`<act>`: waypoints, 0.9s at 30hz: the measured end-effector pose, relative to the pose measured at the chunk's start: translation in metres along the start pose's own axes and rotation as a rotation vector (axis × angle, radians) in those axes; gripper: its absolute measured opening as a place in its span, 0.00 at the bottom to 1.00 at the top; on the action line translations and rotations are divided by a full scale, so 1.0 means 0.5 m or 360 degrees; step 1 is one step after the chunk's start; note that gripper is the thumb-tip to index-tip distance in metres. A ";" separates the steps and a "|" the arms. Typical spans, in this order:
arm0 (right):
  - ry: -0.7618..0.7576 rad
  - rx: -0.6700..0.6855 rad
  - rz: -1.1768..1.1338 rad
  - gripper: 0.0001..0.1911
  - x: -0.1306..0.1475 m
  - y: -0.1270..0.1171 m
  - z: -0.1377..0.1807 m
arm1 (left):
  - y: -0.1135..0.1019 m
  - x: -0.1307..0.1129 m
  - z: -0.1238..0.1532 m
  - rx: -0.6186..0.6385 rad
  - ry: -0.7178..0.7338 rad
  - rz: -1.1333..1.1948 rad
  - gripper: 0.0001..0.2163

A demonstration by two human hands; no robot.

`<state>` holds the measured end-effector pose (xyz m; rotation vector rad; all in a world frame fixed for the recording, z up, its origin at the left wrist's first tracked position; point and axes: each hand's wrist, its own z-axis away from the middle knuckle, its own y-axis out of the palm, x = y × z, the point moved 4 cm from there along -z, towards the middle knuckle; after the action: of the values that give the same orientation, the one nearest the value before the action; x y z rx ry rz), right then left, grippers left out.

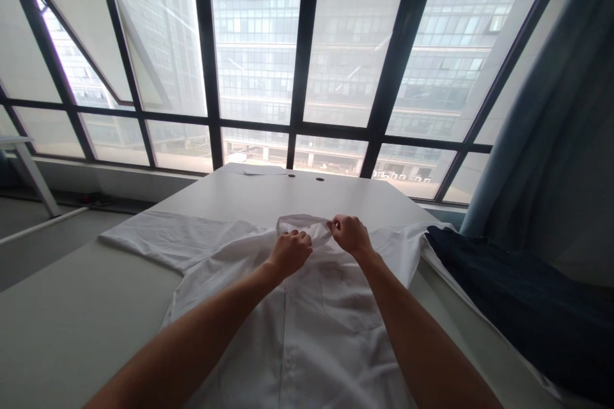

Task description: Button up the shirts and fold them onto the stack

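Observation:
A white short-sleeved button-up shirt [288,339] lies spread on the table, its front facing up and its collar at the far end. A chest pocket [348,297] shows on its right side. My left hand [290,253] is curled over the near left part of the white collar [302,226]. My right hand [352,235] pinches the collar's right end between thumb and fingers. The left fingertips are hidden behind the hand.
The shirt rests on a long white table [336,201] with several small dark holes at its far end. A folded white cloth [254,169] lies there too. A dark navy garment [513,310] lies to the right, beside a blue curtain [542,108]. Large windows run beyond.

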<state>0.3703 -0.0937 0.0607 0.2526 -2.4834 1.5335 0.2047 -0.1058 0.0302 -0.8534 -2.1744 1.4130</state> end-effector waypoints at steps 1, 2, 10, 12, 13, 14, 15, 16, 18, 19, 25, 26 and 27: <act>0.0054 -0.0017 -0.0009 0.10 -0.003 0.004 0.000 | -0.001 0.002 -0.001 0.0039 -0.0013 -0.0021 0.07; 0.0093 -0.0027 -0.0031 0.10 -0.006 0.008 0.001 | -0.003 0.005 -0.001 0.0063 -0.0010 -0.0049 0.08; -0.0399 -0.0212 -0.0542 0.12 0.033 -0.005 0.005 | -0.030 0.046 -0.010 -0.0158 0.0061 -0.0126 0.09; -0.0591 0.0006 -0.0736 0.13 0.054 0.003 0.010 | -0.032 0.055 -0.011 -0.0283 0.0073 -0.0070 0.09; -0.0666 0.0111 -0.0775 0.15 0.063 0.009 0.013 | -0.033 0.059 -0.011 -0.0344 0.0093 -0.0042 0.10; -0.0715 0.0187 -0.0771 0.17 0.070 0.014 0.016 | -0.034 0.065 -0.010 -0.0394 0.0117 -0.0014 0.10; -0.0728 0.0235 -0.0730 0.17 0.073 0.019 0.019 | -0.035 0.072 -0.008 -0.0431 0.0142 0.0015 0.11; -0.0698 0.0254 -0.0665 0.15 0.073 0.022 0.020 | -0.036 0.080 -0.007 -0.0451 0.0173 0.0042 0.12; -0.0548 0.0219 -0.0511 0.09 0.065 0.025 0.018 | -0.035 0.101 -0.003 -0.0456 0.0233 0.0085 0.14; -0.0466 0.0182 -0.0442 0.08 0.059 0.025 0.016 | -0.034 0.112 -0.001 -0.0449 0.0260 0.0101 0.15; -0.0347 0.0116 -0.0229 0.09 0.051 0.022 0.016 | -0.020 0.151 0.005 -0.0392 0.0215 0.0166 0.08; -0.0386 0.0133 -0.0242 0.09 0.056 0.023 0.018 | -0.019 0.151 0.004 -0.0401 0.0186 0.0186 0.08; -0.0438 0.0152 -0.0276 0.10 0.063 0.024 0.021 | -0.019 0.148 0.004 -0.0414 0.0165 0.0205 0.07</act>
<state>0.3359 -0.0990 0.0544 0.7204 -2.5079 1.6408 0.1468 -0.0591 0.0386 -1.1506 -2.2900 1.1282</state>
